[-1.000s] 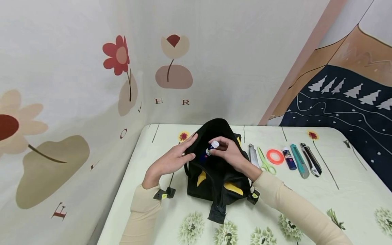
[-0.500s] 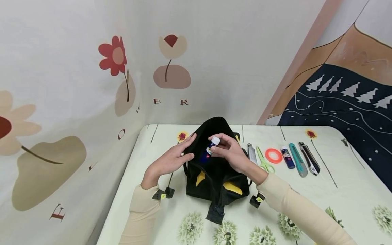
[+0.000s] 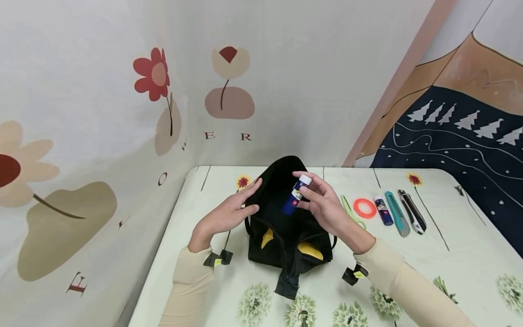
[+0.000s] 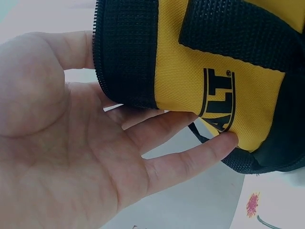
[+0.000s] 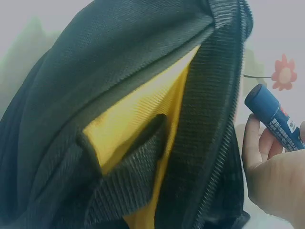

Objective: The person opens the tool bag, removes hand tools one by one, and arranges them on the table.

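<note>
A black tool bag [image 3: 261,254] with yellow panels stands unzipped on the table, its mouth gaping. My left hand [image 3: 229,215] rests against the left rim of that mouth, thumb and fingers extended. In the left wrist view, the straight fingers [image 4: 186,164] touch the yellow outer wall [image 4: 224,95], and some tips are hidden behind the bag. Over the opening, my right hand [image 3: 327,206] pinches a blue glue stick [image 3: 296,196] by its upper part, white cap upward and tilted right. The right wrist view shows this glue stick [image 5: 267,107] beyond the zipped edge [image 5: 228,143].
To the right of the bag lie green scissors [image 3: 350,211], an orange tape roll [image 3: 365,208], another blue glue stick [image 3: 384,210], a teal utility knife [image 3: 397,213] and a black-and-silver utility knife [image 3: 412,211]. A patterned wall [image 3: 278,91] rises behind the table.
My right hand has lifted the glue stick up and to the right, so more of its blue body shows. It now covers the grey-handled cutter beside the bag. My left hand stays in place.
</note>
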The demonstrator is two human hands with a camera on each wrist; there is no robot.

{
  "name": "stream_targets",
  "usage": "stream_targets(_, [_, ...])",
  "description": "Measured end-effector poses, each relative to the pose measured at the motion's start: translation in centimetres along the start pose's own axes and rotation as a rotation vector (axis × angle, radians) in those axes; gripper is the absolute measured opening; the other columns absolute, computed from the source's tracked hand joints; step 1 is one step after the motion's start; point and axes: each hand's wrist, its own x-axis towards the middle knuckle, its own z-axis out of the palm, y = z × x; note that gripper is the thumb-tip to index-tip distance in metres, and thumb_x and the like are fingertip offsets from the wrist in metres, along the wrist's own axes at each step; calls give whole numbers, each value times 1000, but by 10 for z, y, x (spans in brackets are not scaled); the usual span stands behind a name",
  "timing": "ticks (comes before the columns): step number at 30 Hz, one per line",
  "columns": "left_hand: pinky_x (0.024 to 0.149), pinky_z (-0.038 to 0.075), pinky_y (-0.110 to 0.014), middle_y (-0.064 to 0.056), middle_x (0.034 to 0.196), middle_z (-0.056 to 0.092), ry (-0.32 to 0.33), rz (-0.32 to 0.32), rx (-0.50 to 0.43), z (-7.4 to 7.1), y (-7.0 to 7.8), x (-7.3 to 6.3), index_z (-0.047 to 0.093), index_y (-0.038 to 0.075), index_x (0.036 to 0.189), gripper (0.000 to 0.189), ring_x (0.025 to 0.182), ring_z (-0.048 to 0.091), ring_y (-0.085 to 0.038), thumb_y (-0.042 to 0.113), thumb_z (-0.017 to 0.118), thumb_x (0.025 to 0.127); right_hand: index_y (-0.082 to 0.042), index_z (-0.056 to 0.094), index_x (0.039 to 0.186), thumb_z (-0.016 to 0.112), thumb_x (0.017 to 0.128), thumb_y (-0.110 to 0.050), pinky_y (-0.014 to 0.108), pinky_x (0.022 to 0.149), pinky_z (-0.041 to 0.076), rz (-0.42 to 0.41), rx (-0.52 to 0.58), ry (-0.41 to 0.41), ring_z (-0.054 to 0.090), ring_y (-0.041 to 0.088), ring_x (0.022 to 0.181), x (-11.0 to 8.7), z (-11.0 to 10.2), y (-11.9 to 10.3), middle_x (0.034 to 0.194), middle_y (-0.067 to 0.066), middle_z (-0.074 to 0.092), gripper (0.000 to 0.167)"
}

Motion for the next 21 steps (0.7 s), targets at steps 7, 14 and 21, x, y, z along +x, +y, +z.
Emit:
stream_targets(7, [132,25,-63,-12,186,3,-4,5,0,0,-1,0,11,9,179,75,171,5,-34,15,53,117,-22,61,149,55,115,-8,30,96,61,-26,24,104,67,14,112,-12,-16,-16,129,3,66,38])
stream_targets(14, [133,22,-62,-12,186,4,0,12,-2,0,-1,1,12,8,179,75,171,5,-34,15,53,117,-22,64,144,55,115,-6,26,90,62,-59,34,193,73,12,108,-23,-43,-27,122,0,72,35])
stream_targets(21, [132,25,-63,-14,186,4,-1,8,7,0,-2,1,12,8,179,75,171,5,-34,15,53,117,-16,64,145,54,115,-5,27,88,62,-109,23,225,73,13,111,-36,-72,-34,121,0,76,33])
